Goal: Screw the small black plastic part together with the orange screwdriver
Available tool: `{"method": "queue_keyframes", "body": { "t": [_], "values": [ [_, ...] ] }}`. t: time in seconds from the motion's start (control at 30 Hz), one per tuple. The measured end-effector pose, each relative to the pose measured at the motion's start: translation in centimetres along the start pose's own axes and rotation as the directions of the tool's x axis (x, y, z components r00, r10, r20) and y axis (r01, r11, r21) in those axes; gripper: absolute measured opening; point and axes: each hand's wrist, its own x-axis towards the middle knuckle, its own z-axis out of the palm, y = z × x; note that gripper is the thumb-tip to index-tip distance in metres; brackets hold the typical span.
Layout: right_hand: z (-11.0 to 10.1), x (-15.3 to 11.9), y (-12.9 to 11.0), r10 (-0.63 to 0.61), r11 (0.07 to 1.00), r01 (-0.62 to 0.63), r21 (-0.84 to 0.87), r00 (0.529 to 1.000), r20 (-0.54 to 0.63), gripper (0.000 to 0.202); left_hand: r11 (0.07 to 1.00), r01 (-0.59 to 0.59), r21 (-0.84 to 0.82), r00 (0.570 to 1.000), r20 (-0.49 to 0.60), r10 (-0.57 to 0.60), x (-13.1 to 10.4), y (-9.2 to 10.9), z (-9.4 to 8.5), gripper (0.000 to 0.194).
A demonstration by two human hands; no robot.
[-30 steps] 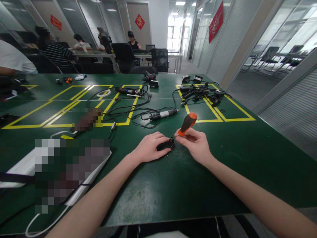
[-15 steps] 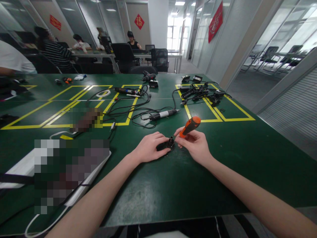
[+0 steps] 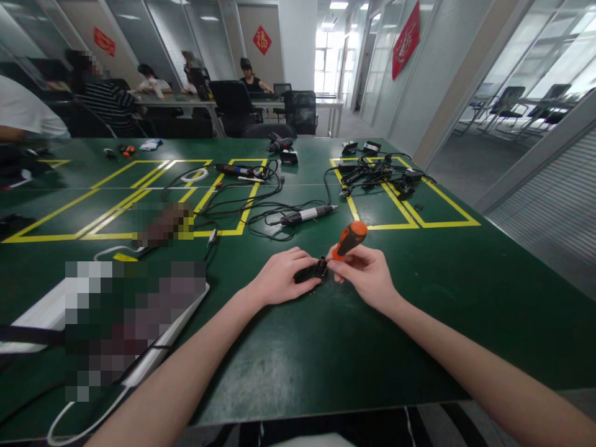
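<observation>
Near the middle of the green table [image 3: 279,366], my left hand [image 3: 282,277] grips a small black part [image 3: 321,268] between thumb and fingers, with a round socket-like top facing up. To its right, my right hand [image 3: 365,273] holds an orange and black screwdriver [image 3: 350,239], its handle leaning up to the right. The fingertips of the right hand are close beside the black part. The screwdriver's tip is hidden by the fingers.
Beyond the hands lies a silver and black electric screwdriver [image 3: 307,215] with a looping cable. Black cables [image 3: 372,174] pile up at the back right. A power drill [image 3: 279,144] stands farther back. White-edged objects, partly blurred, lie at the left. People sit behind.
The screwdriver handle in my right hand has shifted left and slightly down, and the right fingers have moved a little nearer the black part. My left hand has stayed in place.
</observation>
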Motion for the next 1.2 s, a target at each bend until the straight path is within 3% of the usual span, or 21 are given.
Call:
{"method": "queue_keyframes", "body": {
  "t": [0.13, 0.3, 0.47, 0.6, 0.77, 0.93, 1.2],
  "values": [
    [-0.08, 0.01, 0.13, -0.003, 0.999, 0.001, -0.048, 0.999, -0.036, 0.026, 1.000, -0.002, 0.000, 1.000, -0.006, 0.002, -0.01, -0.01, -0.01, 0.027],
    [0.11, -0.10, 0.14, 0.014, 1.000, -0.013, 0.012, 0.999, -0.034, 0.025, 1.000, 0.005, 0.000, 1.000, -0.002, -0.005, 0.00, 0.04, 0.00, 0.029],
    [0.10, 0.02, -0.11, -0.042, 0.996, 0.036, -0.083, 0.996, -0.076, 0.026, 1.000, 0.000, -0.005, 1.000, -0.010, 0.000, -0.01, 0.04, -0.01, 0.026],
    [-0.10, 0.15, -0.12, -0.018, 0.994, 0.006, -0.106, 0.994, -0.110, 0.029, 1.000, 0.007, -0.003, 1.000, -0.009, -0.007, 0.03, 0.08, -0.10, 0.026],
    [-0.05, -0.03, -0.03, -0.004, 0.999, 0.001, -0.051, 0.999, -0.049, 0.029, 1.000, 0.014, -0.007, 1.000, -0.005, -0.014, 0.06, 0.16, -0.15, 0.026],
    [0.03, -0.06, -0.08, -0.087, 0.987, 0.076, -0.142, 0.994, -0.070, 0.019, 1.000, 0.009, -0.012, 1.000, -0.014, -0.009, 0.02, 0.10, -0.06, 0.027],
    [0.13, -0.33, 0.42, -0.066, 0.993, 0.059, -0.103, 0.996, -0.066, 0.024, 1.000, 0.012, -0.005, 1.000, 0.004, -0.012, 0.06, 0.18, -0.14, 0.026]
  ]
}}
